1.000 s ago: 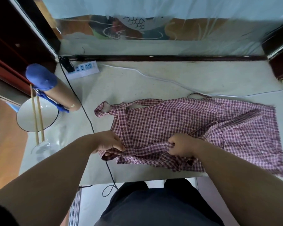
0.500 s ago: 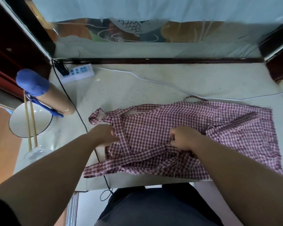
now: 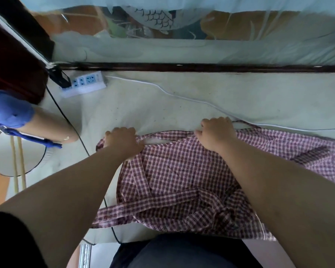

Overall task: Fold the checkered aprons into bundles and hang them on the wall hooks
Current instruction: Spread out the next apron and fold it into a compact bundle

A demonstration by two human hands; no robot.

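Note:
A red-and-white checkered apron [image 3: 174,182] lies crumpled on the pale table [image 3: 182,97], its near half folded over toward the far edge. My left hand [image 3: 122,142] grips the folded cloth at the apron's left end by the neck strap. My right hand [image 3: 217,132] grips the folded edge at the apron's far side, knuckles up. A loose strap [image 3: 112,215] trails off the near left corner. No wall hooks are in view.
A white power strip [image 3: 85,84] lies at the far left, with a white cable [image 3: 182,97] running right and a black cable [image 3: 74,128] running toward me. A cardboard tube with a blue cap [image 3: 10,111] and a round white plate with chopsticks [image 3: 16,155] sit left.
Both hands carried the apron's near edge away from me and laid it over the far edge. The camera tilted closer to the table.

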